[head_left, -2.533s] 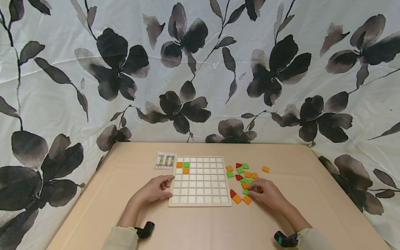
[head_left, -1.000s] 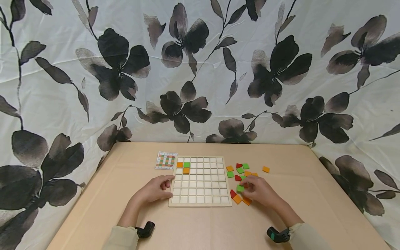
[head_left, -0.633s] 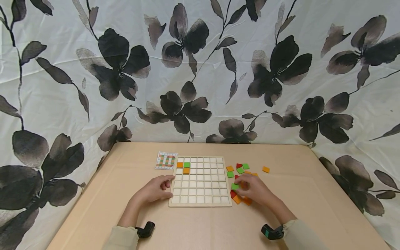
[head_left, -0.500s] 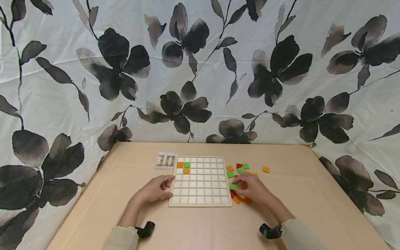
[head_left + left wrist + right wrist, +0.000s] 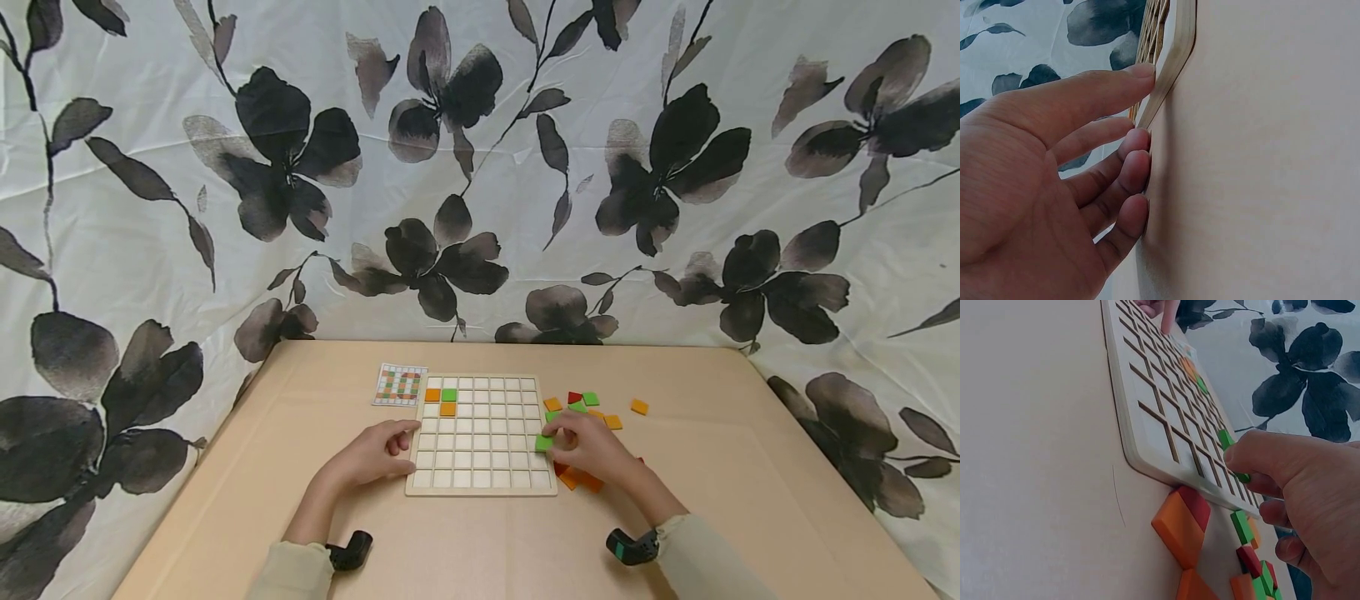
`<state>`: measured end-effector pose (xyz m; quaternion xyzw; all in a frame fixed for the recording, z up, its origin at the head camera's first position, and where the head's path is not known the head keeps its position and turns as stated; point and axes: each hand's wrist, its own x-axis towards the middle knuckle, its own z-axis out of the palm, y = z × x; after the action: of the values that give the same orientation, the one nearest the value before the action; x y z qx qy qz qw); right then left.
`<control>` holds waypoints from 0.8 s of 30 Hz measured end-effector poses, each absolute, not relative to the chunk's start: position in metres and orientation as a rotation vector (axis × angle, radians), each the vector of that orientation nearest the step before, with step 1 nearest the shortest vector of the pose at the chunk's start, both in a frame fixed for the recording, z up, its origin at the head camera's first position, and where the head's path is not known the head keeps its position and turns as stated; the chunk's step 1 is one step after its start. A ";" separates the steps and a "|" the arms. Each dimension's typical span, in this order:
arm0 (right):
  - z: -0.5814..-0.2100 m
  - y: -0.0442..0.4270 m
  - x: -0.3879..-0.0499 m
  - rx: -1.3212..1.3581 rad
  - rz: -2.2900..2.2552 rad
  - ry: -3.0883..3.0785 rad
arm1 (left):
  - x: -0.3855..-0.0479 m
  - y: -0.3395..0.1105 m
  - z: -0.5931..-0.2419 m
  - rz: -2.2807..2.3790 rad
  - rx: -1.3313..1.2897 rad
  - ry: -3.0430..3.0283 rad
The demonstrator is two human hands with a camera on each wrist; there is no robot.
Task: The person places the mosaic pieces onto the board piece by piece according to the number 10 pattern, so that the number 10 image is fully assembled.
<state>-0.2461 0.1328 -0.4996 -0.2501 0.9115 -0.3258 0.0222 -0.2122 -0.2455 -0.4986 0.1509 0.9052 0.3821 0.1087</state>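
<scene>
Right hand (image 5: pixel 594 448) pinches one green square tile (image 5: pixel 542 443); relaxed left hand (image 5: pixel 372 454) apparently touches one pale wooden grid board (image 5: pixel 482 451) holding three tiles (image 5: pixel 447 409), near the counter's (image 5: pixel 465 546) far edge.

even light brightens the tabletop (image 5: pixel 480 542) in the head view, while dimmer wrist views show soft shadows.

I see a green square tile (image 5: pixel 543 444) held up at the right edge of the pale wooden grid board (image 5: pixel 481 458), flat on the desk (image 5: pixel 450 542).
</scene>
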 end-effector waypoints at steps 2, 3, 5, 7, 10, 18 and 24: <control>-0.500 0.130 -0.247 -0.792 -1.004 2.828 | -0.212 -0.245 -0.498 1.124 0.441 2.663; -0.500 0.129 -0.248 -0.805 -0.999 2.832 | -0.212 -0.245 -0.498 1.125 0.438 2.662; -0.501 0.126 -0.250 -0.811 -0.993 2.833 | -0.212 -0.245 -0.499 1.126 0.432 2.661; -0.501 0.123 -0.252 -0.817 -0.985 2.830 | -0.212 -0.245 -0.498 1.129 0.428 2.660; -0.501 0.118 -0.253 -0.835 -0.990 2.811 | -0.212 -0.246 -0.498 1.127 0.431 2.662; -0.501 0.105 -0.255 -0.877 -1.032 2.786 | -0.211 -0.245 -0.498 1.120 0.428 2.666; -0.502 0.099 -0.256 -0.925 -1.043 2.800 | -0.210 -0.246 -0.498 1.122 0.417 2.660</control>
<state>-0.2562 0.0986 -0.5016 -0.2956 0.8952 -0.3334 0.0069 -0.2097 -0.2455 -0.4977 0.1421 0.9062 0.3821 0.1122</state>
